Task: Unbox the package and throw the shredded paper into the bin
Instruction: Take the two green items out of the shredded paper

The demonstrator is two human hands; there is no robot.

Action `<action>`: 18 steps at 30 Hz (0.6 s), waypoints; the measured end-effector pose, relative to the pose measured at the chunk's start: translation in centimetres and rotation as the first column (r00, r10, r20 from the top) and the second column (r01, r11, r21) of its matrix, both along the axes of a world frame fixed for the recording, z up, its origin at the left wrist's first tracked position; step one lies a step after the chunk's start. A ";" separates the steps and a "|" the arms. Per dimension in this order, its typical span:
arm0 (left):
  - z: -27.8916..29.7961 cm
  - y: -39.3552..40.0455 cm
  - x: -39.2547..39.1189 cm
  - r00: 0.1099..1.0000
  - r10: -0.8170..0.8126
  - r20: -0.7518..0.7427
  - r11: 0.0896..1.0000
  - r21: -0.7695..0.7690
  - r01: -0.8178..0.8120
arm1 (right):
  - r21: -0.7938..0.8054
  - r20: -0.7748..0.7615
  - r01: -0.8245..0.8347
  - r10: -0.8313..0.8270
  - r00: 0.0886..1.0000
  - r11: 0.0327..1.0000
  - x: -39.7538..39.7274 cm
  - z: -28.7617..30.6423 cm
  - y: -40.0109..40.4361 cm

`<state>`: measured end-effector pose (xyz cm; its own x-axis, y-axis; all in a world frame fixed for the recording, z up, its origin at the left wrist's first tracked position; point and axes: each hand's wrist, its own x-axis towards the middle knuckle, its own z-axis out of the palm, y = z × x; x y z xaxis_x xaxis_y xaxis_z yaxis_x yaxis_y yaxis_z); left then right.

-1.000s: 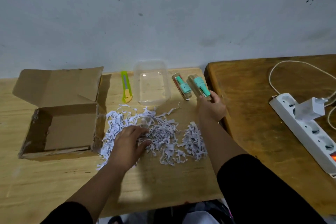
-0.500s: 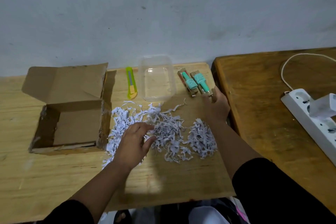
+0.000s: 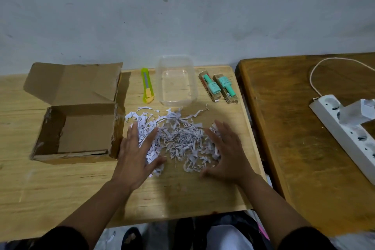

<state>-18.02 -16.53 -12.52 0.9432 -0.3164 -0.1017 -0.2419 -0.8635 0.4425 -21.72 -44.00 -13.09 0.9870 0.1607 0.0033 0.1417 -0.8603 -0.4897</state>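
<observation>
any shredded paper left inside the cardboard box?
No, the open cardboard box shows only its bare brown floor, and the shredded paper lies on the table to its right.

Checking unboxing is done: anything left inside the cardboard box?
The cardboard box is open, and its visible floor is bare brown cardboard. The near wall hides a strip of floor along the front. The shredded paper lies outside, on the table.
</observation>
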 end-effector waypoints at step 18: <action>-1.1 -1.5 2.9 0.981 -0.183 0.064 0.870 -0.454 0.192 | 0.271 0.082 -0.133 0.115 0.990 0.953 4.5 -0.6 7.4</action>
